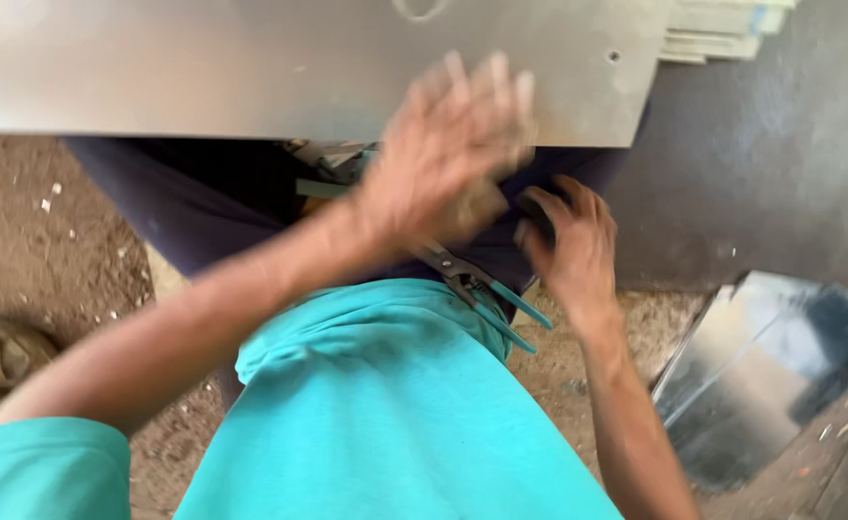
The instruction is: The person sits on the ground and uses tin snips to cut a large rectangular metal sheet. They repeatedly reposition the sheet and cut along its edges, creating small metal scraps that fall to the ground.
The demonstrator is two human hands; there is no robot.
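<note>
My left hand (443,144) is blurred with its fingers spread, raised over the near edge of a large flat grey metal sheet (203,67) that lies across my lap. My right hand (573,241) is curled near my lap just below the sheet's edge, its fingers bent around something dark that I cannot make out. A pair of tin snips (482,289) with teal handles rests on my lap between the two hands, partly under my left wrist. I wear a teal shirt and dark trousers.
Bare dirt floor with small debris lies to the left. A shiny bent metal piece (761,376) lies on the ground at the lower right. Stacked pale sheets (722,34) sit at the top right by a dark wall. A worn shoe (0,351) shows at the left edge.
</note>
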